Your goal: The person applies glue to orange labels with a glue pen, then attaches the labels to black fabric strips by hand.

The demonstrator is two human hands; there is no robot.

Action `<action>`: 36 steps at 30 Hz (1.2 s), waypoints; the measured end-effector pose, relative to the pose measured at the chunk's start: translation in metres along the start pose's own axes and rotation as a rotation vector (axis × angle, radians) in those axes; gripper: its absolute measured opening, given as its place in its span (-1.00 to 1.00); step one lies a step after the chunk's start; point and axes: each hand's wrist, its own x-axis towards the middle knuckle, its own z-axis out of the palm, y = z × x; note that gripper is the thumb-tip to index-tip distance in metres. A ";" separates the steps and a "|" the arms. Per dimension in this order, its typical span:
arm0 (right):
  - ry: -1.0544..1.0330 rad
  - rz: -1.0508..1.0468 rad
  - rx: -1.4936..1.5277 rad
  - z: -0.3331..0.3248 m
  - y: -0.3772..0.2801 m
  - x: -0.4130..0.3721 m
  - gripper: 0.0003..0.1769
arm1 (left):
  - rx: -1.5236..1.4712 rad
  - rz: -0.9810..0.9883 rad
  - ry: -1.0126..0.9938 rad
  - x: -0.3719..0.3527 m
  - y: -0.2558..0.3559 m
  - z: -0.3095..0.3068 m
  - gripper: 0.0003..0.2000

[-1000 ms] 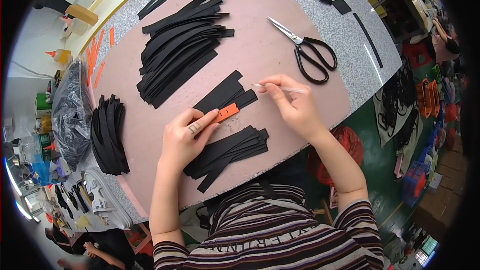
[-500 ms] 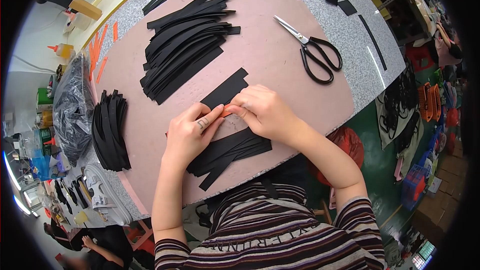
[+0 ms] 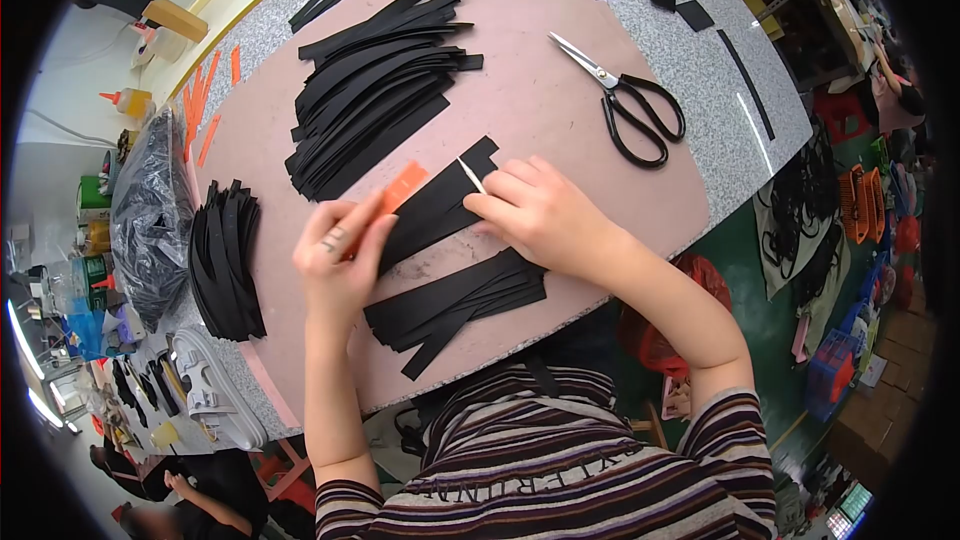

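My left hand (image 3: 338,250) is closed on an orange strip (image 3: 405,183), its free end blurred and raised over the pink mat. In my right hand (image 3: 538,215) is a thin white pointed stick (image 3: 470,176), perhaps a marking pencil, its tip directed up and left. Between the hands a wide black strip (image 3: 440,203) lies flat and slanted on the mat; the left fingers partly cover its lower end. Just below it, several black strips (image 3: 460,298) overlap in a loose fan near the table's front edge.
A large pile of black strips (image 3: 380,80) lies at the back, and a smaller bundle (image 3: 225,260) at the left. Black-handled scissors (image 3: 625,105) lie half-spread on the right of the mat (image 3: 560,120). Orange strips (image 3: 205,105) and a plastic-wrapped bundle (image 3: 150,215) line the left side.
My hands have moved apart from where they met over the black strip. The left has drawn leftward with the orange strip; the white stick now shows in the right, and more of the black strip is uncovered.
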 end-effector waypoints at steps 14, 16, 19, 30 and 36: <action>0.003 -0.007 0.061 -0.031 -0.003 -0.038 -0.59 | -0.061 -0.068 -0.158 0.011 0.018 0.012 -0.73; 0.175 0.251 0.296 -0.037 0.000 -0.022 -0.58 | -0.029 -0.102 -0.217 0.011 0.024 0.031 -0.73; 0.266 0.340 0.326 -0.042 0.016 -0.008 -0.66 | 0.063 -0.106 -0.261 0.012 0.024 0.044 -0.72; 0.153 0.232 0.419 0.001 0.026 0.024 -0.82 | 0.063 -0.054 -0.253 0.015 0.020 0.050 -0.72; 0.125 0.339 0.448 0.000 0.023 0.026 -0.83 | 0.062 -0.019 -0.239 0.014 0.017 0.051 -0.76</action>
